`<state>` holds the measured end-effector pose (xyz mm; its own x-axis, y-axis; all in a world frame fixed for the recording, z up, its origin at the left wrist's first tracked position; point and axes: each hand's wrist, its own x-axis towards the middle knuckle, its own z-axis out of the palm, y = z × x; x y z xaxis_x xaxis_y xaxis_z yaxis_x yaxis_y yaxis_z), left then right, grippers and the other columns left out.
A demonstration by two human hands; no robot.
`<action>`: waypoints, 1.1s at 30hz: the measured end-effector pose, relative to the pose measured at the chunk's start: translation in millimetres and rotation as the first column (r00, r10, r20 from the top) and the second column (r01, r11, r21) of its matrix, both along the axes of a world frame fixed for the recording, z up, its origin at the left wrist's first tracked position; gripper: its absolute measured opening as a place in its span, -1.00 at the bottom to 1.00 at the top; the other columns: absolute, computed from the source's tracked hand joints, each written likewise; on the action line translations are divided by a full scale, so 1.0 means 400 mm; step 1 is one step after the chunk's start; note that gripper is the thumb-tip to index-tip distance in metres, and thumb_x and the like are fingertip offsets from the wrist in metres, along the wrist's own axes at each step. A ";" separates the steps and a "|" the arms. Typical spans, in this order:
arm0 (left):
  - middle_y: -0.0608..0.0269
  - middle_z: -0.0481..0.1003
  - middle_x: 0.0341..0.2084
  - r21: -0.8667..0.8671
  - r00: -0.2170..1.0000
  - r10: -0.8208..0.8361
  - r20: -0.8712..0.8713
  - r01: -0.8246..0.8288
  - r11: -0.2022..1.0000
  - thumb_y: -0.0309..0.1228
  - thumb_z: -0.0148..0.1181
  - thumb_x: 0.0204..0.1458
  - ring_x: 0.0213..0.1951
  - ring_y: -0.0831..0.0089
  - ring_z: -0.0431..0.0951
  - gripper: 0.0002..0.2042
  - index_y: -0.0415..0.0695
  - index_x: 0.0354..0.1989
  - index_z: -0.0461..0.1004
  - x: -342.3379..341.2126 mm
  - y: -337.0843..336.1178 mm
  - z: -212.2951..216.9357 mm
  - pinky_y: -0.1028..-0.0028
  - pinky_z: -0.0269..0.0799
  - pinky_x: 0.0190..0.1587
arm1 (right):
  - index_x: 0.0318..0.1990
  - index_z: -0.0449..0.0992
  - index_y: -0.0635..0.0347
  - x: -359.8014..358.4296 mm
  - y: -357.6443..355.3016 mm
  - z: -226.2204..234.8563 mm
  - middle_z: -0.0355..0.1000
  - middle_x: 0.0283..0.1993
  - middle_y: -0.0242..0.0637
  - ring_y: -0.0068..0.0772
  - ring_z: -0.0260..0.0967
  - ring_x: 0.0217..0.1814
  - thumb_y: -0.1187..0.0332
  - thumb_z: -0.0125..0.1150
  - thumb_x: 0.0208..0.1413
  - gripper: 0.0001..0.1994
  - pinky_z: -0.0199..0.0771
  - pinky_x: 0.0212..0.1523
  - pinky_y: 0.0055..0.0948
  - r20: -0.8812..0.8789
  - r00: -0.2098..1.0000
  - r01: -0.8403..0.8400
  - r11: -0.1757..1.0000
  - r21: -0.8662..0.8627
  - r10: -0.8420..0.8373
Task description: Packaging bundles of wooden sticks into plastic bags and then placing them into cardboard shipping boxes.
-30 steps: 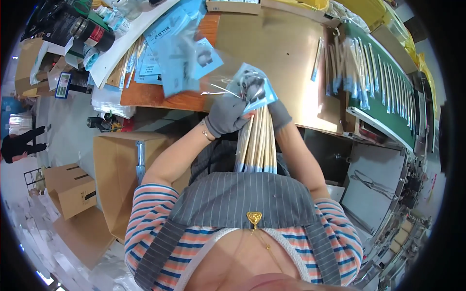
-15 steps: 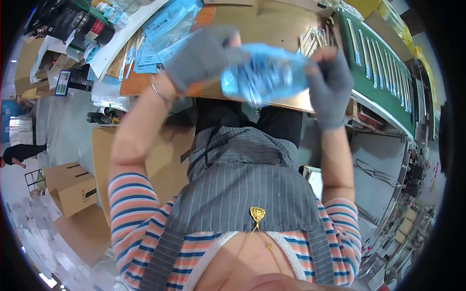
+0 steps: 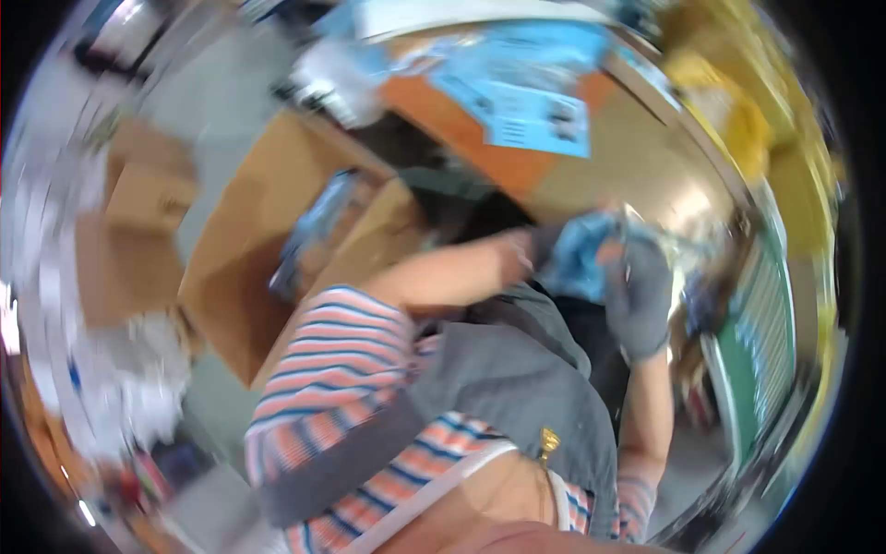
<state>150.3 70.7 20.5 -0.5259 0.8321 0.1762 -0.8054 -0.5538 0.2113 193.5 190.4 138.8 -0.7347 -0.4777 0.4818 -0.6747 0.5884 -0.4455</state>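
A crumpled blue plastic bag [image 3: 583, 263] is bunched up between my two hands, above my lap at the table's near edge. My right hand [image 3: 639, 295], in a grey fingerless glove, grips its right side, with the thumb against the plastic. On the other side, my left hand [image 3: 546, 247] is against the bag. It is smeared by motion and its fingers are hidden. What the bag holds cannot be made out. Flat blue printed bags [image 3: 537, 120] lie on the table beyond my hands.
Left of me stands an open cardboard box [image 3: 245, 249] with blue packages [image 3: 318, 226] inside. The table [image 3: 646, 152] has an orange-brown left part. A green tray [image 3: 743, 388] with slim, shiny pieces is at the right. Yellow plastic [image 3: 729, 106] hangs at the far right.
My view has swung left, bringing the open box into sight. The bag, stretched between my hands before, is now bunched up, lower and closer to me. My left hand has come toward the right one.
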 end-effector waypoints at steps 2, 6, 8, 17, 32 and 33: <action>0.09 0.43 -0.12 0.083 0.985 0.066 -0.160 -0.054 0.995 0.00 0.04 0.06 -0.12 0.27 0.45 -0.53 -0.19 -0.08 0.36 -0.022 -0.016 -0.023 0.27 0.40 -0.08 | -0.40 0.43 0.23 0.038 -0.040 -0.014 0.38 -0.36 -0.04 0.02 0.32 -0.26 0.50 0.03 -0.04 -0.94 0.30 -0.13 -0.17 0.005 0.998 -0.061 0.994 0.096 0.061; 0.16 0.50 -0.30 -0.206 0.951 0.301 -0.073 -0.310 0.928 -0.33 0.12 -0.01 -0.30 0.45 0.51 -0.70 -0.24 -0.14 0.38 0.034 -0.297 0.137 0.52 0.46 -0.22 | -0.16 0.42 0.22 0.021 -0.183 0.097 0.40 -0.31 -0.08 0.03 0.33 -0.27 0.41 0.13 -0.07 -0.74 0.30 -0.12 -0.12 -0.015 0.857 -0.514 0.853 -0.087 0.515; 0.14 0.48 -0.18 -0.236 0.865 0.464 -0.189 -0.499 0.834 -0.33 0.13 -0.02 -0.17 0.46 0.50 -0.53 -0.26 0.06 0.27 0.120 -0.450 0.202 0.54 0.47 -0.20 | 0.08 0.30 0.26 0.018 -0.243 0.092 0.45 -0.27 -0.14 -0.06 0.35 -0.30 0.39 0.20 -0.08 -0.50 0.32 -0.14 -0.19 0.002 0.732 -0.663 0.712 -0.230 0.682; 0.07 0.47 -0.20 -0.750 0.430 0.903 0.020 -0.591 0.298 -0.41 0.10 -0.02 -0.19 0.32 0.53 -0.57 -0.23 0.06 0.27 0.451 -0.879 0.098 0.43 0.48 -0.12 | 0.12 0.27 0.33 -0.104 -0.305 -0.057 0.48 -0.24 -0.12 -0.35 0.45 -0.24 0.35 0.15 0.02 -0.51 0.40 -0.18 -0.45 0.359 0.675 -0.604 0.762 -0.235 0.645; 0.23 0.52 -0.45 -0.820 0.922 0.110 -0.371 -0.269 -0.505 -0.14 0.20 -0.09 -0.47 0.43 0.48 -0.67 -0.14 -0.27 0.52 0.279 -1.084 -0.441 0.41 0.39 -0.38 | 0.05 0.36 0.19 -0.166 -0.423 -0.247 0.51 -0.33 -0.27 -0.31 0.51 -0.30 0.32 0.16 0.01 -0.59 0.45 -0.28 -0.45 0.660 0.640 -0.481 0.875 -0.054 0.393; 0.22 0.50 -0.58 -0.686 0.720 0.166 -0.673 -0.524 -0.505 -0.18 0.13 -0.03 -0.62 0.42 0.44 -0.72 -0.15 -0.33 0.51 0.278 -1.080 -0.445 0.40 0.36 -0.50 | 0.03 0.37 0.17 -0.171 -0.422 -0.274 0.51 -0.34 -0.29 -0.29 0.51 -0.30 0.32 0.15 0.00 -0.60 0.45 -0.28 -0.43 0.652 0.676 -0.464 0.886 0.014 0.344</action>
